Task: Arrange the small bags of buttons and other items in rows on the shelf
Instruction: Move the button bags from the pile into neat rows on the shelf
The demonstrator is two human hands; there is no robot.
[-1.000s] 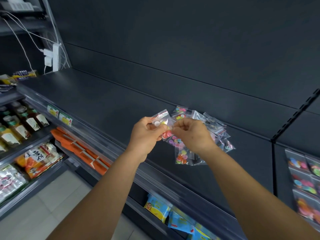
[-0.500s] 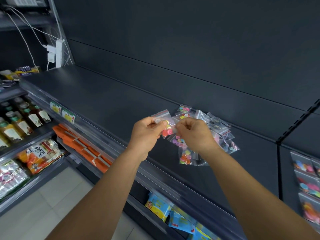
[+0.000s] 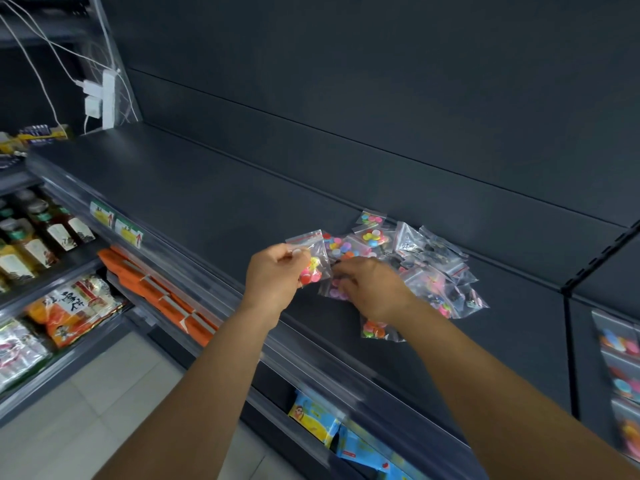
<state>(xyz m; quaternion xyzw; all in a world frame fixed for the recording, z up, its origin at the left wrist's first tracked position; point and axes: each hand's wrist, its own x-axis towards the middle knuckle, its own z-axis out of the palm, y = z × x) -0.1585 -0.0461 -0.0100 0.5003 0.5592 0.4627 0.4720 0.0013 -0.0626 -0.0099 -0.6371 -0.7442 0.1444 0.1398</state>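
Observation:
A loose heap of small clear zip bags (image 3: 429, 268) with coloured buttons and dark items lies on the dark shelf (image 3: 207, 199). My left hand (image 3: 273, 278) pinches one bag of red, pink and yellow buttons (image 3: 311, 261) and holds it just above the shelf, left of the heap. My right hand (image 3: 370, 289) sits on the heap's near-left side, fingers curled onto a bag of pink buttons (image 3: 334, 291). Another bag of buttons (image 3: 375, 330) shows under my right wrist.
The shelf stretches bare to the left as far as a white power strip (image 3: 108, 98) with cables. Rows of button bags (image 3: 620, 372) lie on the neighbouring shelf at right. Bottles (image 3: 38, 233), orange packs (image 3: 162, 299) and blue packets (image 3: 322, 420) fill lower shelves.
My two hands have drawn apart: the left keeps the button bag, while the right has dropped onto the heap and taken hold of another bag. The camera has tilted slightly.

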